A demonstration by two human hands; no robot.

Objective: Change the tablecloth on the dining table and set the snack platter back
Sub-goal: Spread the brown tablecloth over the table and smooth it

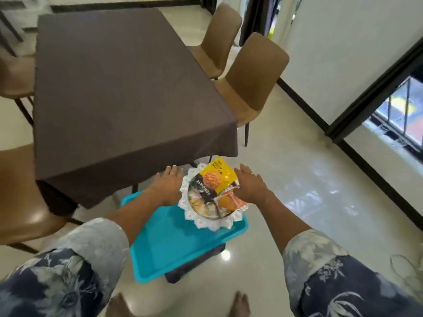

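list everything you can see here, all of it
tablecloth: one, dark brown, spread flat, centre left
chairs: four, tan, two along each long side of the tablecloth
tray: one, teal, on a dark stand near the tablecloth's near end
stand: one, dark, on the floor under the tray
snack platter: one, white lace rim, at the tray's far right corner
snack packets: several, yellow, black, orange, in the platter
window: one, black frame, low on the right wall
feet: two, bare, bottom edge
left hand: fingers straight, at the platter's left rim
right hand: fingers straight, at its right rim
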